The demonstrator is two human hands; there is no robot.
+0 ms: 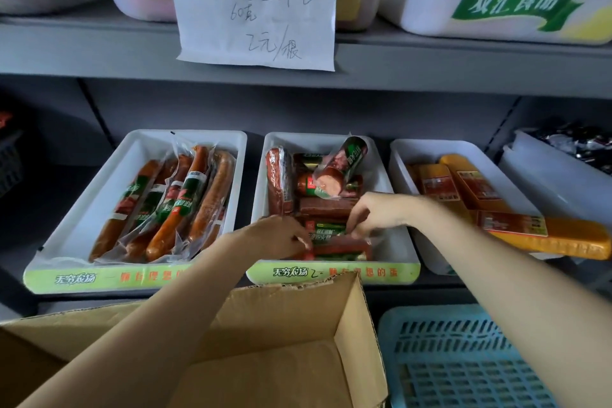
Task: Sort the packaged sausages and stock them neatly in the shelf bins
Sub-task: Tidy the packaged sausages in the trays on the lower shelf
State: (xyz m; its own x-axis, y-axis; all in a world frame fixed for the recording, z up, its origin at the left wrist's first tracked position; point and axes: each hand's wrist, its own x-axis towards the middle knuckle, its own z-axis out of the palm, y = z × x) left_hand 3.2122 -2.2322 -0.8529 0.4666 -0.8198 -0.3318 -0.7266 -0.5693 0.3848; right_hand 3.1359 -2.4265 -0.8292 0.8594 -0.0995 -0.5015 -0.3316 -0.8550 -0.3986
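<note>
Your left hand (281, 235) and right hand (371, 212) pinch a sausage pack (337, 247) in the middle bin (331, 272) (fingertips partly hidden, label blurred).

This is a shop. Grey metal shelving (298, 83) carries white branded bins (139, 275) of packaged sausages (185, 195), a handwritten price sign (255, 7) hangs from the upper shelf, and an open cardboard carton (281, 341) stands below beside a blue plastic basket (463, 361).

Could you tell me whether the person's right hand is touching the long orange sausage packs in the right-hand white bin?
Apart. In the head view, the right hand reaches into the middle white bin, while the orange sausage packs lie right of its forearm.
</note>
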